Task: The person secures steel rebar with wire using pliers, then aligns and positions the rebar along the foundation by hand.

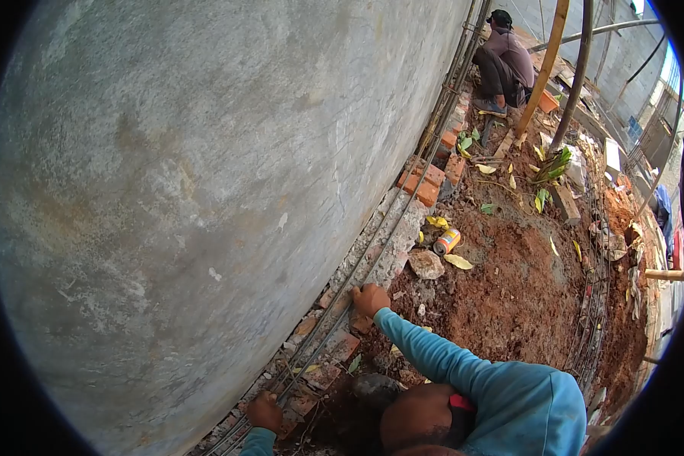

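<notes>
Long thin rebar (403, 220) runs along the foot of a grey plastered wall (205, 190), over a footing of broken brick and mortar. My right hand (370, 300) is closed around the rebar near the middle of the view; its fingertips are partly hidden. Lower down, my left hand (264, 412) is also closed at the bars, with a cross tie (289, 372) just above it. Both of my sleeves are blue. A rounded brown form (418, 418), seemingly my bent knee, shows at the bottom beside dark and red cloth.
Loose bricks (422, 182) lie against the wall. A drink can (447, 242) and a stone (425, 264) rest on the reddish soil. More rebar (593, 304) stretches along the right. Wooden poles (543, 68) slant upward near a crouching person (505, 64).
</notes>
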`<state>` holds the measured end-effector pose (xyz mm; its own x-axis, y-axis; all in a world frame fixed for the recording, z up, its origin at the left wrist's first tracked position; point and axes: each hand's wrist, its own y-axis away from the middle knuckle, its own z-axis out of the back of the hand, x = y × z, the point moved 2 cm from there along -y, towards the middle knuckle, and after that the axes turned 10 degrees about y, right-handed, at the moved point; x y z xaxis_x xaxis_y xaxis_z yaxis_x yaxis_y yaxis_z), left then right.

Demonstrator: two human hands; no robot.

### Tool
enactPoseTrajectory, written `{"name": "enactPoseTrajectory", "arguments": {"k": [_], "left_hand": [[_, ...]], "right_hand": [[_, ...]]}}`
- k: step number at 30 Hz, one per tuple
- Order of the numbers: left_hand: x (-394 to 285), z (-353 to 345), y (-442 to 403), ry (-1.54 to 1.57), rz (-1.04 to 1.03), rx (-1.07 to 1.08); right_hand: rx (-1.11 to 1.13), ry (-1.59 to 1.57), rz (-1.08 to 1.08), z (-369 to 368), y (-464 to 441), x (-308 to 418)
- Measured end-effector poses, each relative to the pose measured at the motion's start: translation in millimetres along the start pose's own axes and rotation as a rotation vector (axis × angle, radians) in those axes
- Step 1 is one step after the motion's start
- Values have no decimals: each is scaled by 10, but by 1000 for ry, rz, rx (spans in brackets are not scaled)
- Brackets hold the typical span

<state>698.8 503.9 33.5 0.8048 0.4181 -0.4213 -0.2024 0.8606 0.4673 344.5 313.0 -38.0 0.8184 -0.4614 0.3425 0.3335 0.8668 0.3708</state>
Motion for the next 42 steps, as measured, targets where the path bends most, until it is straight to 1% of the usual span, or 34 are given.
{"name": "enactPoseTrajectory", "arguments": {"k": [2, 5, 9, 11, 15, 17, 21, 23, 27, 29, 31, 32, 34, 35, 37, 41, 42], "left_hand": [[34, -19, -17, -7, -5, 26], [130, -92, -51, -47, -46, 11], [95, -73, -58, -82, 15, 61], [106, -72, -63, -27, -6, 46], [175, -119, -95, -65, -71, 26], [174, -99, -99, -31, -64, 49], [192, -58, -103, -57, -39, 96], [206, -43, -75, -16, -126, 20], [143, -8, -62, -39, -66, 45], [143, -7, -58, -58, -79, 41], [197, -40, -80, -66, -107, 44], [207, -47, -84, -66, -139, 44], [196, -36, -57, -51, -139, 38], [178, -31, -50, -33, -141, 30], [207, -56, -69, -39, -149, 27], [197, -34, -75, -10, -152, 28], [162, -11, -64, -13, -155, 27]], "right_hand": [[-28, 0, -11, -8, 3, 0], [3, 8, -4, -7, -6, 0], [-24, 18, 0, 0, 11, 11], [64, 40, 24, 41, 43, 31], [24, 67, 23, 10, 66, 37], [44, 185, 75, 2, 42, 15], [17, 219, 102, -22, -31, 11], [44, 132, 34, -58, -90, 15], [135, 26, -9, 17, -70, 28], [16, 106, -19, -29, -69, 9], [-7, 103, -18, 4, -44, -24], [60, 73, -23, 56, -42, -31], [179, 31, -27, 202, 11, 14], [178, 31, -28, 156, -4, -1], [91, 27, -37, 50, -33, -11], [77, -33, -3, 12, -24, -13], [108, -55, 2, 21, -12, -21]]}}
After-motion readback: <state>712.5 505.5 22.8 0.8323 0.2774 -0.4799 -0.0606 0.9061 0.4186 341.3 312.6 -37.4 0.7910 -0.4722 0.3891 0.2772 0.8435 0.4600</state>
